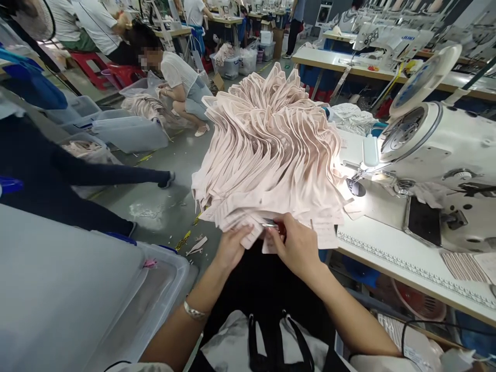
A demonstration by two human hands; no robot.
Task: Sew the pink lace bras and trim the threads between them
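A large stack of pale pink garment pieces (267, 150) lies layered in front of me, at the left end of the sewing table. At its near edge, my left hand (231, 247) is closed on the stitched end of one garment piece (252, 235), pinching it between thumb and fingers. Close beside it, my right hand (296, 243) is closed around small metal thread snips (271, 225). The blades point left towards the pinched fabric end; whether they touch it is hard to tell. More loose fabric ends hang near my right hand.
To the right stands a white sewing machine (445, 144) with a lit needle area. A ruler strip (411, 271) runs along the table's front edge. Plastic bins (174, 263) stand at my left. One person crouches by bagged fabric (145, 106); another walks past on the left.
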